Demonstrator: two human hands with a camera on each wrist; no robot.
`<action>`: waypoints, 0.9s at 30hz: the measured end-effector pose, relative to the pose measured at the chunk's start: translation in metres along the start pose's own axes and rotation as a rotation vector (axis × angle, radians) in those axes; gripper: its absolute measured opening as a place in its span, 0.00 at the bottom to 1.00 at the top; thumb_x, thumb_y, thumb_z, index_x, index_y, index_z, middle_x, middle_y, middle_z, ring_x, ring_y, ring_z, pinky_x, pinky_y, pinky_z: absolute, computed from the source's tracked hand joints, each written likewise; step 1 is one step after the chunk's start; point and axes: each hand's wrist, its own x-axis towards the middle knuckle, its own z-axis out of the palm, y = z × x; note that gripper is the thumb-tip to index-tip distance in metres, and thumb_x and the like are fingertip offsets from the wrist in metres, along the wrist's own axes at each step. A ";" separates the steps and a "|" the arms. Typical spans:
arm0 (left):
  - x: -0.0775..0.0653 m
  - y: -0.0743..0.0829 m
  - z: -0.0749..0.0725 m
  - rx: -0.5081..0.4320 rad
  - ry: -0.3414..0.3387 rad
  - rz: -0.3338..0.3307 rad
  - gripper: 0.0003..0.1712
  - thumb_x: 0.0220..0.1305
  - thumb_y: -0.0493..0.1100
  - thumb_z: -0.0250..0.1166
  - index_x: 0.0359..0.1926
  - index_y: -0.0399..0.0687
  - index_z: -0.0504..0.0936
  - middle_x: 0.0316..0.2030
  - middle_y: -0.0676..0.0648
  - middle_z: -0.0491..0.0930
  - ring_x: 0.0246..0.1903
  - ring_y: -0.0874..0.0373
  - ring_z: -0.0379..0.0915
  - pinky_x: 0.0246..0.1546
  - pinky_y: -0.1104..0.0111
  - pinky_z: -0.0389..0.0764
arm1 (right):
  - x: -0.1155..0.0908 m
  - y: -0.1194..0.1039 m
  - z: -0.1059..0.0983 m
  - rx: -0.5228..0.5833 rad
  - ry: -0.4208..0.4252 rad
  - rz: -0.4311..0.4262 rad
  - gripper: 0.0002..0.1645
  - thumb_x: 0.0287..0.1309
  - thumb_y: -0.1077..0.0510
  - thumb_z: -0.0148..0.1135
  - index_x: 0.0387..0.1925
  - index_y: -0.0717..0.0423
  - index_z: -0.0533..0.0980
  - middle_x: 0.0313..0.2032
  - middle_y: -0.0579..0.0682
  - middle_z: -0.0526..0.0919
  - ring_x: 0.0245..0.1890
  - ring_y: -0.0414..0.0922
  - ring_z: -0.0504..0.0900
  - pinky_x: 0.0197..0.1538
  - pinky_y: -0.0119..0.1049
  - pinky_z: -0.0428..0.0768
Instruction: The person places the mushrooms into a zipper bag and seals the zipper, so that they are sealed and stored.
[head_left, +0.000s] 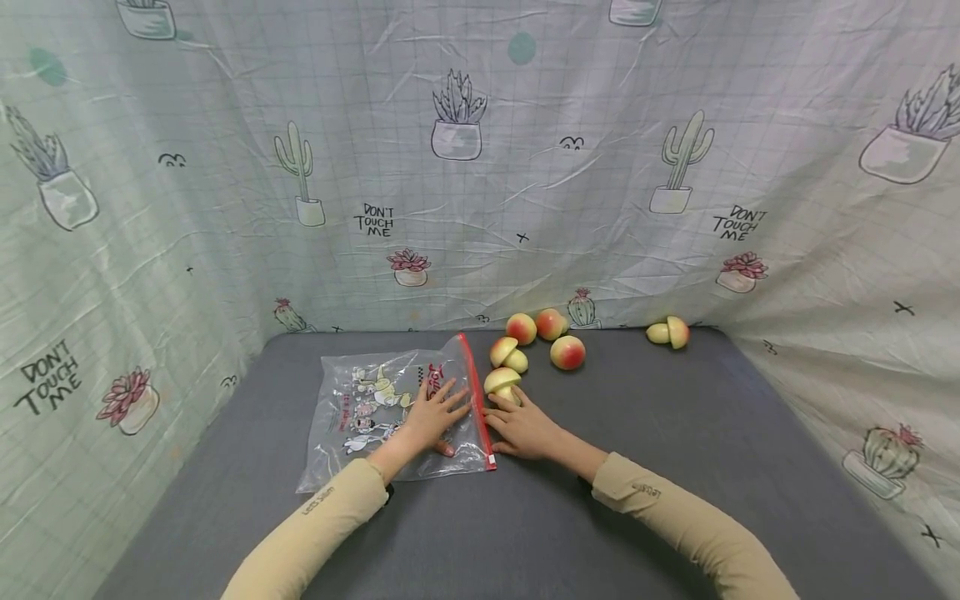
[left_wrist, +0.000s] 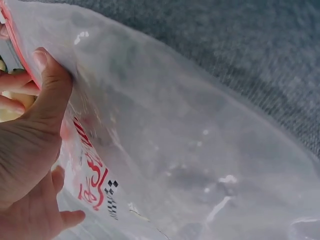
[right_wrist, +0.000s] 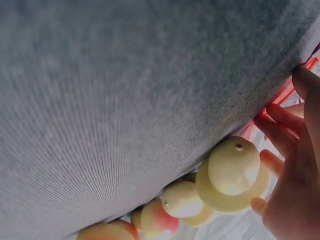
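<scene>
A clear plastic zip bag (head_left: 405, 417) with cartoon print lies flat, its red zipper strip (head_left: 472, 383) on the right side. My left hand (head_left: 431, 417) rests on the bag near that strip, fingers spread; the left wrist view shows its thumb (left_wrist: 52, 85) on the plastic. At the strip's other side, my right hand (head_left: 528, 429) touches the red edge with fairly straight fingers (right_wrist: 280, 130). Just beyond those fingers lies a pale yellow toy mushroom (head_left: 502, 382), very close to the hand. Another mushroom (head_left: 508, 354) with a reddish cap sits behind it.
Further back on the dark grey table (head_left: 637, 467) are several more red-and-yellow mushrooms (head_left: 567, 352). One mushroom (head_left: 667, 332) lies apart at the back right. A printed cloth curtain (head_left: 510, 250) encloses the table's back and sides.
</scene>
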 end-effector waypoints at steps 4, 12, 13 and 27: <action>0.001 -0.002 0.000 -0.079 -0.039 0.012 0.51 0.34 0.72 0.58 0.63 0.60 0.62 0.65 0.54 0.59 0.66 0.51 0.51 0.59 0.45 0.56 | 0.001 0.002 -0.003 -0.011 0.011 -0.015 0.34 0.53 0.35 0.49 0.55 0.49 0.69 0.57 0.45 0.72 0.64 0.49 0.62 0.62 0.57 0.56; 0.000 -0.006 0.003 -0.316 -0.117 0.029 0.47 0.39 0.65 0.61 0.64 0.59 0.60 0.65 0.49 0.60 0.64 0.47 0.53 0.55 0.40 0.57 | 0.003 0.002 -0.007 -0.088 -0.001 -0.043 0.34 0.53 0.35 0.48 0.57 0.47 0.69 0.57 0.44 0.73 0.63 0.48 0.63 0.62 0.56 0.57; 0.000 -0.008 0.003 -0.333 -0.119 0.037 0.47 0.40 0.64 0.60 0.64 0.58 0.60 0.65 0.49 0.59 0.64 0.46 0.53 0.55 0.40 0.57 | 0.003 0.002 -0.007 -0.096 -0.002 -0.042 0.34 0.53 0.35 0.48 0.57 0.47 0.69 0.57 0.44 0.72 0.63 0.48 0.62 0.62 0.56 0.57; -0.007 -0.025 0.014 -0.471 -0.211 0.139 0.40 0.55 0.66 0.50 0.67 0.60 0.54 0.68 0.49 0.50 0.68 0.48 0.44 0.58 0.42 0.54 | 0.004 0.002 -0.004 -0.063 -0.028 -0.043 0.35 0.53 0.34 0.46 0.59 0.47 0.67 0.59 0.44 0.70 0.64 0.47 0.61 0.63 0.56 0.55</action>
